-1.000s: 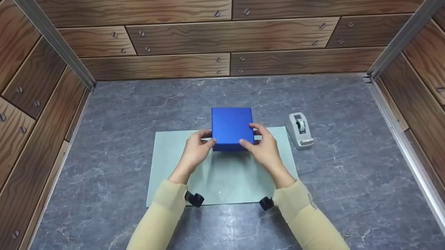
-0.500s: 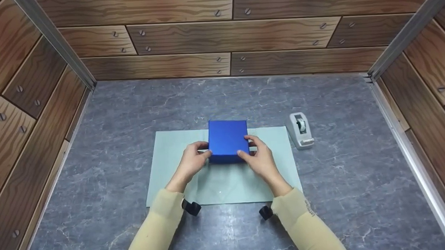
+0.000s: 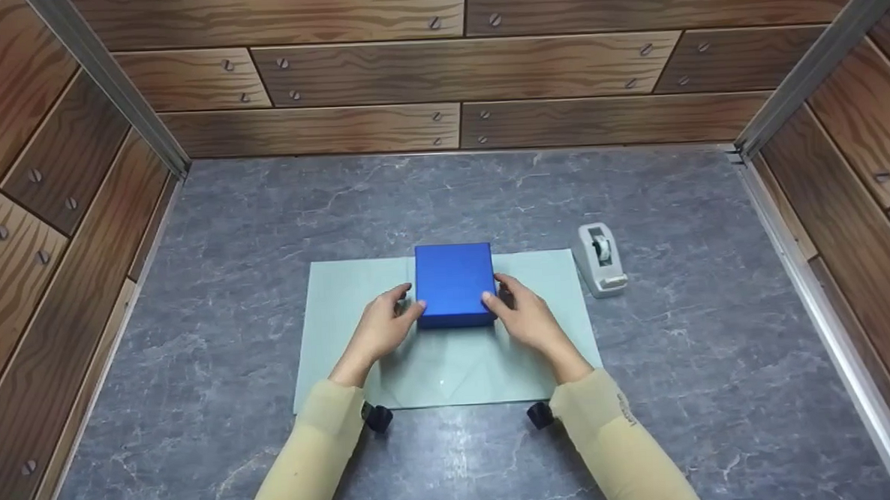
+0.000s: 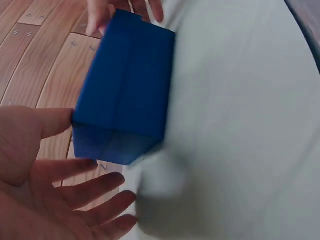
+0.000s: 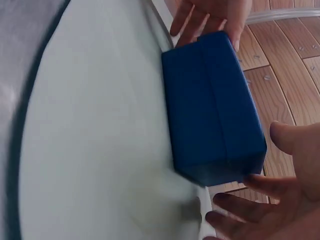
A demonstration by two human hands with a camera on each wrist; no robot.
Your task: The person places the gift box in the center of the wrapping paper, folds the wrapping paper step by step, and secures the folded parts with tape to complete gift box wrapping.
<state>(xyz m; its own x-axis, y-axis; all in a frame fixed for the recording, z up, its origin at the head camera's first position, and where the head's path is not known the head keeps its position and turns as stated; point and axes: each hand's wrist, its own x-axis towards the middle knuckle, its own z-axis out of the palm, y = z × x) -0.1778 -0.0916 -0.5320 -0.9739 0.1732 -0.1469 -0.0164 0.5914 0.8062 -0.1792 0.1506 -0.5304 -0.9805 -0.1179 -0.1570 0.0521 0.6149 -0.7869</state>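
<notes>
Head view: a left wall (image 3: pixel 77 243) with a wood-plank pattern stood at the far left, meeting the back wall (image 3: pixel 362 73) at a grey metal post (image 3: pixel 111 84). A grey marbled tabletop (image 3: pixel 241 229) extended rightward from it. A creased pale green sheet (image 3: pixel 324 315) lay on the tabletop. The left hand (image 3: pixel 379 326), below a pale yellow sleeve (image 3: pixel 310 429) with a black wrist unit (image 3: pixel 378 418), was positioned at the box's left side. Its fingers were spread and nearly straight, with no grip formed; in the left wrist view the thumb tip met a box corner and the index fingertip lay at an edge. The blue box (image 3: pixel 454 280) rested on the sheet, between the two hands, toward the sheet's far edge. The right hand (image 3: pixel 527 318) was positioned at the box's right side, its fingers likewise extended and holding nothing; in the right wrist view the thumb stood clear of the box and the index fingertip lay at its edge. Fingertip pressure could not be determined. A light grey tape dispenser (image 3: pixel 602 267) stood just beside the sheet's right edge. A metal rail (image 3: pixel 824 323) bordered the plank-patterned right wall (image 3: pixel 840 188).
</notes>
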